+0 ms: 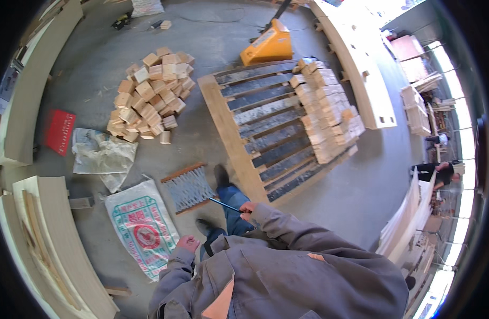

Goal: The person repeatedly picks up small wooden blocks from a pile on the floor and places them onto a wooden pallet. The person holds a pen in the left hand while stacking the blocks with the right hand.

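Note:
My right hand (247, 210) is closed round one end of a thin blue rod (226, 204). The rod's far tip overlaps, in view, the corner of a low stool (189, 188) with wooden rails and a grey webbing seat; whether they touch I cannot tell. My left hand (189, 243) hangs with its fingers curled in, and nothing shows in it. Beside that hand a white woven sack (143, 226) with green and red print lies flat on the floor. My shoes stand between the stool and a slatted wooden pallet (231, 130).
Neat rows of wood blocks (327, 109) cover the pallet's right side. A heap of loose wood blocks (151, 95) lies ahead left, near a crumpled plastic sack (103, 154) and a red box (60, 131). A yellow pallet jack (269, 45) stands behind the pallet. Long timber beams (356, 64) flank the floor.

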Action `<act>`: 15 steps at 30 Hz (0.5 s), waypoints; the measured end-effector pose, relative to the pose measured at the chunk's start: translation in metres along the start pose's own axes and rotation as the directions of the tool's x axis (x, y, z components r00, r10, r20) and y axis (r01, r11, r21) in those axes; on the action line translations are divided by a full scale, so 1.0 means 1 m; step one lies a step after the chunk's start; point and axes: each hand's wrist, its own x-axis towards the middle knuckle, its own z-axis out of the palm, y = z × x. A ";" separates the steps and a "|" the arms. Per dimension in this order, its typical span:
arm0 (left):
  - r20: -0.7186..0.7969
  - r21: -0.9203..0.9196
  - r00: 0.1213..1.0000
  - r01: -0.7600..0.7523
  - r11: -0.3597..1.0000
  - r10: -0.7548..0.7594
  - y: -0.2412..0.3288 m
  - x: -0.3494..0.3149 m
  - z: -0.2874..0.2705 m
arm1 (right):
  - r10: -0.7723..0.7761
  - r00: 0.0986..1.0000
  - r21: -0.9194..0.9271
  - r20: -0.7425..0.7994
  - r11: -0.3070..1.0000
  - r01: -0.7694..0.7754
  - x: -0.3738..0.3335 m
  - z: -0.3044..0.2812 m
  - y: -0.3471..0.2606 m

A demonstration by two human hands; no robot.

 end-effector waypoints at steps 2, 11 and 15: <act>-0.039 0.043 0.997 -0.065 0.997 0.066 0.048 0.029 -0.032 | 0.032 0.997 0.128 0.067 0.991 -0.040 0.037 -0.010 -0.036; -0.141 -0.090 0.968 -0.222 0.971 0.208 0.249 0.171 -0.104 | -0.220 0.943 0.301 0.251 0.943 0.140 0.267 -0.050 -0.124; -0.091 -0.404 0.991 -0.129 0.906 0.100 0.312 0.225 -0.100 | -0.138 0.902 0.326 0.409 0.945 -0.004 0.312 -0.084 -0.161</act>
